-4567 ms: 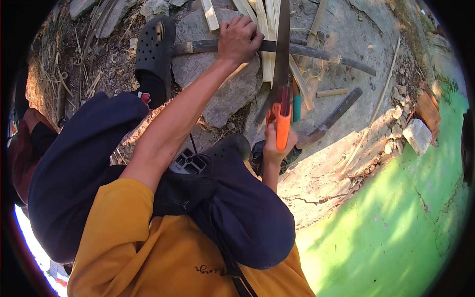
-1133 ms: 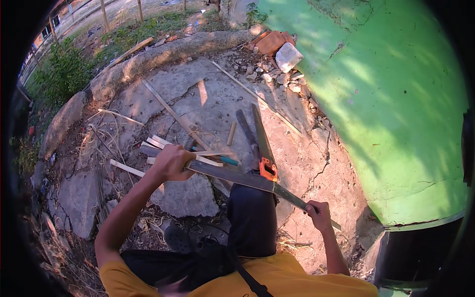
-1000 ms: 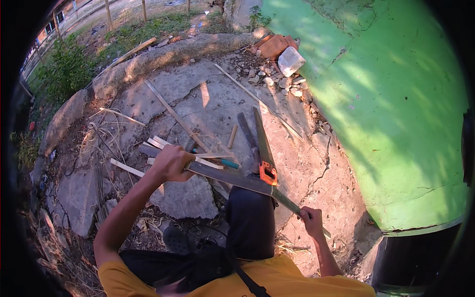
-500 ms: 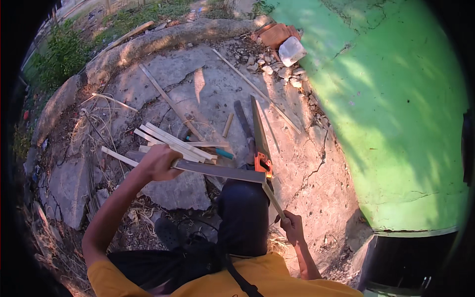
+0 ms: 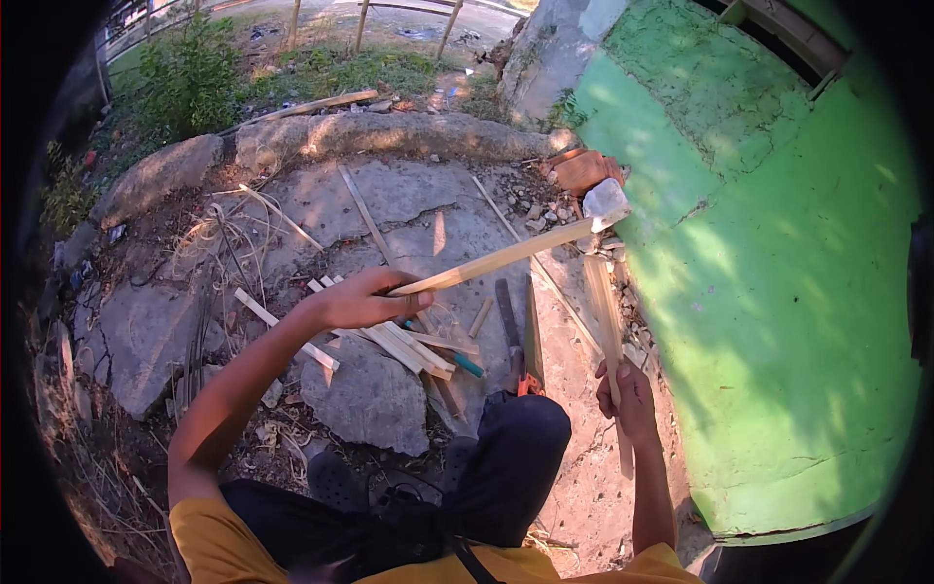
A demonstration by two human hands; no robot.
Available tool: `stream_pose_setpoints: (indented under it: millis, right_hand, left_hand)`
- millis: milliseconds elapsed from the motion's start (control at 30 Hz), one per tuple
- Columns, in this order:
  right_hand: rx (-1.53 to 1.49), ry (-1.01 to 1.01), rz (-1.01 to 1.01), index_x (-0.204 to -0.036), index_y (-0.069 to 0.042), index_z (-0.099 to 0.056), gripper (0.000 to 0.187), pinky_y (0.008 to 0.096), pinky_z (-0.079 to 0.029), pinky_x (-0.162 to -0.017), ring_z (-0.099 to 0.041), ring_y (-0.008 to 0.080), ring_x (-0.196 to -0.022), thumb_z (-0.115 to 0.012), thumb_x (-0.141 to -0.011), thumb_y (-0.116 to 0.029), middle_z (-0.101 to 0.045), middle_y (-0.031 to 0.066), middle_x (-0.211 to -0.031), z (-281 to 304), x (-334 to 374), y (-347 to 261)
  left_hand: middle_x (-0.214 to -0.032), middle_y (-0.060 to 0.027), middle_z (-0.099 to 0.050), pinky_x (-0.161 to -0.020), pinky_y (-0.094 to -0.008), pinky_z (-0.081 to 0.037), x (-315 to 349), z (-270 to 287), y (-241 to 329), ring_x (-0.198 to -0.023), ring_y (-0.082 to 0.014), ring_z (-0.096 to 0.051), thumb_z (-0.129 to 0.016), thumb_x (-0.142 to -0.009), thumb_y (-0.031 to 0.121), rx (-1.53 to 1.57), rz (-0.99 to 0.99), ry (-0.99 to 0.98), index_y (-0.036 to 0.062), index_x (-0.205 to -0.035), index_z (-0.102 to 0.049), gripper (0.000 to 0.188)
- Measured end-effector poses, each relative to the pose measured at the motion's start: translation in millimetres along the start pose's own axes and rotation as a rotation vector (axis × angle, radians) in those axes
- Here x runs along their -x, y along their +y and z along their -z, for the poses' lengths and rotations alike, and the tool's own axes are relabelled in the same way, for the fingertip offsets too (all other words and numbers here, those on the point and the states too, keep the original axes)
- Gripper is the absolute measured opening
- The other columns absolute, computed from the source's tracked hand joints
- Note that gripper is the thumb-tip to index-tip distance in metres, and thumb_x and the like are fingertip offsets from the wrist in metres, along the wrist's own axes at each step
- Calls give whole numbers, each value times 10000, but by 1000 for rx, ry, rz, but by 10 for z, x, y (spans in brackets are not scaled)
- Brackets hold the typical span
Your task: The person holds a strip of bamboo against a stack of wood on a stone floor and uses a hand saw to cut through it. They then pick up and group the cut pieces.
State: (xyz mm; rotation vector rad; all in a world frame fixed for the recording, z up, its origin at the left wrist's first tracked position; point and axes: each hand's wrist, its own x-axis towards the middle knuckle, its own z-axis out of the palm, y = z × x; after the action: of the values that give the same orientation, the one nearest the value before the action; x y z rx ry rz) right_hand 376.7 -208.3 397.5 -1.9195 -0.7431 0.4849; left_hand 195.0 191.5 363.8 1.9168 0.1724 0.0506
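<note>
My left hand is closed round one end of a pale wooden strip, which slants up and to the right in front of me. On the right, near the green wall, my right hand grips another wooden strip, held nearly upright and smeared by motion. Below and between the hands, a handsaw with an orange handle lies beside a long dark, flat tool, its kind unclear. Several cut wooden strips lie in a pile under my left hand, with a teal handle beside them.
A green wall bounds the right side. Bricks and a pale stone block sit at its far corner. Long thin sticks lie on the cracked concrete. A broken slab is near my feet, and a raised stone edge runs behind.
My hands have moved apart, the right one up and to the right with its strip. The left hand's strip has swung from nearly level to slanting upward. The view has tilted up.
</note>
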Motion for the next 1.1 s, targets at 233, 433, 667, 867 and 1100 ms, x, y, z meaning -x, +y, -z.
stream_pose_setpoints:
  millis: [233,433,667,867,1100]
  right_hand:
    - [-352,-198,-103,-997,-74,-569,654,245,-228,-421,-292,62,-431,-262,-1076,-647,-380,-22,-553,-284,-637,-652]
    - [13,106,361,-1033,-70,-586,486,230,-252,-438,-327,45,-455,-327,-1124,-471,-376,-50,-573,-572,-1099,-1152]
    - [-149,109,288,-1036,-126,-557,512,215,-148,-394,-216,18,-440,-348,-1090,-590,-284,-84,-563,-929,-1236,-1608]
    - [-313,-120,175,-1071,-117,-555,511,194,-168,-397,-251,2,-460,-346,-1094,-583,-316,-78,-612,-1197,-1258,-1477]
    - [-134,-389,-46,-1063,-89,-582,475,201,-183,-422,-277,11,-495,-421,-1090,-536,-330,-74,-647,-1612,-1457,-246]
  left_hand:
    - [-610,89,-303,-448,-260,-207,-142,-152,205,-474,-38,-256,-493,-1045,609,675,-118,-79,162,-735,-392,553]
    - [-591,72,-337,-414,-270,-233,-142,-172,854,-445,-48,-283,-456,-1046,631,751,-255,186,110,-843,-499,560]
    - [-629,26,-472,-425,-287,-320,-253,196,979,-474,-83,-405,-548,-1025,582,427,-365,680,83,-983,-547,501]
    - [-731,-42,-541,-630,-358,-449,-57,368,378,-695,-167,-559,-585,-1004,585,207,-383,833,56,-1040,-556,531]
    - [-758,-55,-575,-680,-362,-453,625,-179,-1159,-720,-165,-555,-510,-1055,536,179,3,670,37,-1081,-579,505]
